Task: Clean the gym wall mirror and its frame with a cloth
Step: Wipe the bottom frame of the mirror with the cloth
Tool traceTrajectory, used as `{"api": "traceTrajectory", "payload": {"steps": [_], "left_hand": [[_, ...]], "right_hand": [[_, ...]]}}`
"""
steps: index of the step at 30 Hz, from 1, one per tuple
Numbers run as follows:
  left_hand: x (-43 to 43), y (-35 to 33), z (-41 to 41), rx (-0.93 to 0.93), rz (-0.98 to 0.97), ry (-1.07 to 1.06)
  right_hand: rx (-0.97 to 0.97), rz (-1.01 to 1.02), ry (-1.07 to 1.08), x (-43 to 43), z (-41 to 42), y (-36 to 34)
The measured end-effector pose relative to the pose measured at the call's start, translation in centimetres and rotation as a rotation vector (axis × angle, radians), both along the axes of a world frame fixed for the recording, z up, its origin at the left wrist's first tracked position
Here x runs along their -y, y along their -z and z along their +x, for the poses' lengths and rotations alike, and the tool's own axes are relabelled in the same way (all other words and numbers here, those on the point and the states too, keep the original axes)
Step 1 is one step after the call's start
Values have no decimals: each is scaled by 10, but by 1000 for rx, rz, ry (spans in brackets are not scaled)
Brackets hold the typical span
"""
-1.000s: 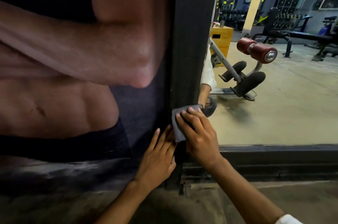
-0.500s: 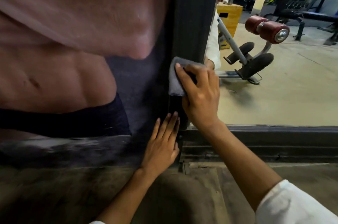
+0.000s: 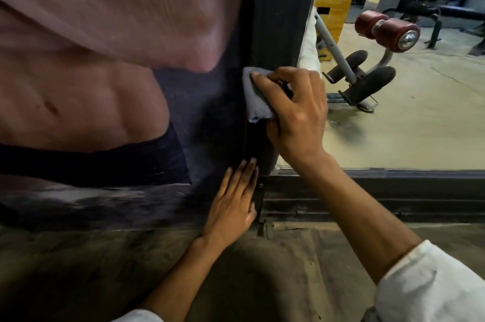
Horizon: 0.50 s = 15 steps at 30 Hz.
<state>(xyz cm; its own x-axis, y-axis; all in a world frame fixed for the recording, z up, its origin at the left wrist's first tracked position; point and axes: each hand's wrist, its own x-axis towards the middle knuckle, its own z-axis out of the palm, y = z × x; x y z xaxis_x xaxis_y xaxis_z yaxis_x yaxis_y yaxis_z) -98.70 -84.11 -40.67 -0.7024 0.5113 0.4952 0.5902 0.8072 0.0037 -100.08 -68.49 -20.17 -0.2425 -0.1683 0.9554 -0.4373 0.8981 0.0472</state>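
The dark vertical frame post [image 3: 283, 6] of the wall mirror [image 3: 409, 122] runs down the middle of the view. My right hand [image 3: 296, 116] presses a folded grey cloth [image 3: 256, 95] flat against the post's left edge, a little above the bottom corner. My left hand [image 3: 233, 206] lies open, fingers together, flat on the wall at the foot of the post, holding nothing. The dark bottom rail of the frame [image 3: 393, 190] runs right from the corner.
A large printed poster of a bare torso [image 3: 91, 72] covers the wall left of the post. The mirror reflects a bench with red roller pads [image 3: 385, 30], a yellow wooden box [image 3: 332, 6] and dumbbell racks. A dusty floor [image 3: 262, 282] lies below.
My right hand has slid the cloth up the frame post from near the bottom corner. My left hand has stayed flat at the base.
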Motion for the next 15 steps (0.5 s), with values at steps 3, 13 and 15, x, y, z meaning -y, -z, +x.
{"api": "traceTrajectory", "payload": {"steps": [3, 13, 15], "left_hand": [[4, 4, -2, 0, -28, -9], [24, 27, 3, 51, -55, 17], [27, 28, 2, 57, -47, 40]], "right_hand": [[112, 61, 6, -8, -7, 35], [533, 329, -46, -28, 16, 183], [585, 348, -31, -27, 16, 189]]}}
